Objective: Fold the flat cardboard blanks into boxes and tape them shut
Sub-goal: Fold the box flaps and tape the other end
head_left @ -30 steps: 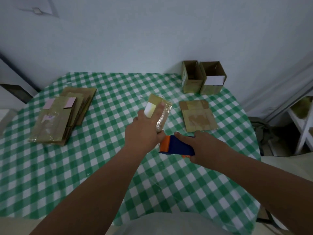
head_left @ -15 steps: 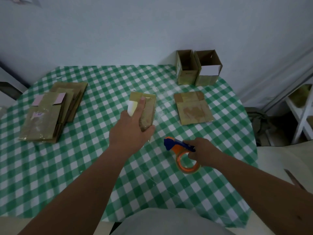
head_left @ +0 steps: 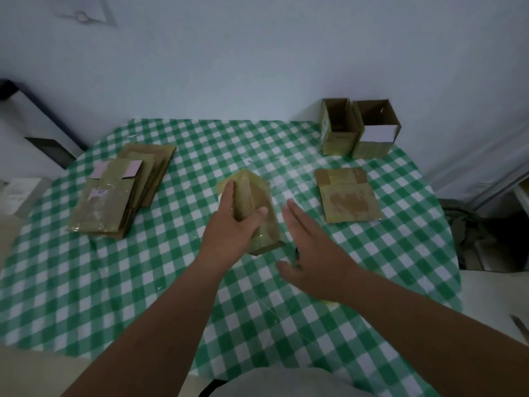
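My left hand (head_left: 233,227) grips a small taped cardboard box (head_left: 259,204) at the middle of the table, fingers over its top and thumb on its right side; the box is tilted up off the cloth. My right hand (head_left: 312,253) hovers just right of the box with fingers straight and spread, holding nothing. The tape dispenser lies almost hidden under that hand; only a sliver of blue and orange (head_left: 297,251) shows. A single flat cardboard blank (head_left: 347,194) lies to the right. A stack of flat blanks (head_left: 120,190) sits at the left.
Two open upright boxes (head_left: 359,128) stand at the table's back right corner against the wall. The round table wears a green checked cloth (head_left: 114,282). White furniture stands off the table at both sides.
My right hand let go of the tape dispenser and opened, moving up toward the box. My left hand lifted and turned the box from lying flat to tilted.
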